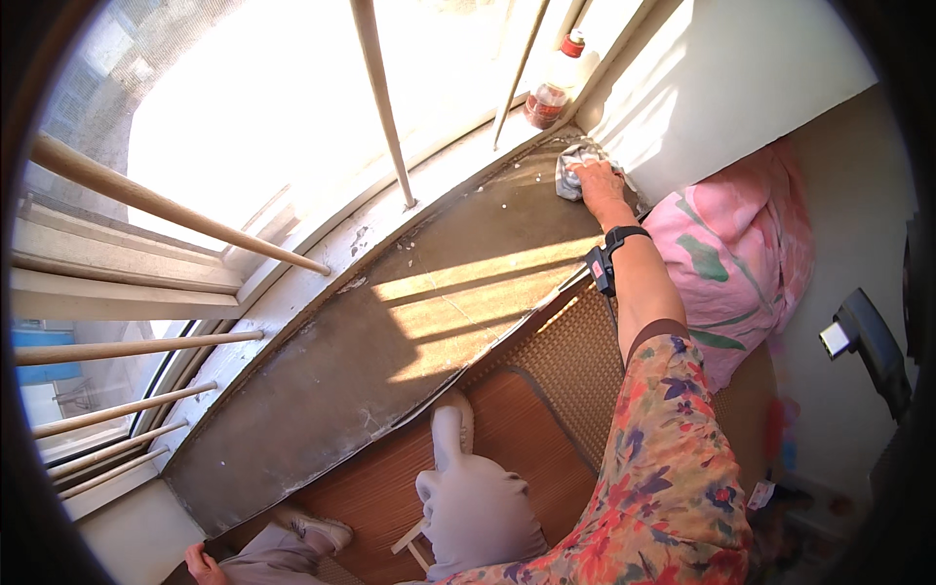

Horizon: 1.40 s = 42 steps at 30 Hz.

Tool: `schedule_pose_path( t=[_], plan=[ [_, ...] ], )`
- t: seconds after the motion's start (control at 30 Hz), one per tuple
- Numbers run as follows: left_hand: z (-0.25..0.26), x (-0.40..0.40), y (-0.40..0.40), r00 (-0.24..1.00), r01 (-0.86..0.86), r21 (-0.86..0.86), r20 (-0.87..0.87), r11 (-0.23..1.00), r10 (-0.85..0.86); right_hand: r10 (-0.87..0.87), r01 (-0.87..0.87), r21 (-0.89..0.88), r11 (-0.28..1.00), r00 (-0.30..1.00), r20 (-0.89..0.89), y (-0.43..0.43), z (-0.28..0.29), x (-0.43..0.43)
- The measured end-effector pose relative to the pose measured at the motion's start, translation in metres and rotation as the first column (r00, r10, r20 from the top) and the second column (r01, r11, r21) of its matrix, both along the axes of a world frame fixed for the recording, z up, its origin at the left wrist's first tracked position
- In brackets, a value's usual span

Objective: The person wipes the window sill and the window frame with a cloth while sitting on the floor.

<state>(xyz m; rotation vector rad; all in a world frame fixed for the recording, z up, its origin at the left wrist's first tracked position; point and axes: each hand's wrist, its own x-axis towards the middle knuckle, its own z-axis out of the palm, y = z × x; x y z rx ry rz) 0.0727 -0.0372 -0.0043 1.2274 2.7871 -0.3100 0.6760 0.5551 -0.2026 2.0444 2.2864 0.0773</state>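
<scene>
My right hand is at the far right corner of a worn brown windowsill, pressing a crumpled grey-and-white cloth onto its surface. The fingers are closed over the cloth, and a black strap with a small box circles the wrist. Small white flecks dot the sill near the cloth. Only part of my left hand shows at the lower left, beside my knee and near the sill's front corner. Whether it grips anything cannot be made out.
Wooden bars rise from the white window frame. A clear plastic bottle with a red cap stands in the corner. Pink patterned fabric lies right of my forearm. Below the sill is a brown woven mat. A black connector hangs at right.
</scene>
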Motion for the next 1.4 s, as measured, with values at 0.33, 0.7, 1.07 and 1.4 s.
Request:
schedule_pose_path(
  t=[0.33,0.7,1.07,1.4],
  plan=[
    [0.001,-0.003,0.004,0.999,0.036,0.058,0.016,0.998,-0.037,-0.416,0.415,-0.031,0.909,0.908,-0.054,-0.025,-0.005,0.059],
    [-0.028,-0.032,-0.060,0.998,-0.034,0.334,0.059,0.942,0.015,-0.219,0.141,-0.212,0.967,0.885,-0.411,-0.051,-0.011,-0.073],
    [-0.021,-0.023,-0.091,0.994,-0.095,0.393,0.079,0.915,0.069,-0.025,0.029,-0.100,0.995,0.999,0.033,0.003,0.043,-0.207],
    [-0.020,-0.023,-0.085,0.992,-0.116,0.421,0.099,0.900,0.082,0.228,-0.224,-0.157,0.962,0.974,0.007,-0.022,0.041,-0.215]
  ],
)
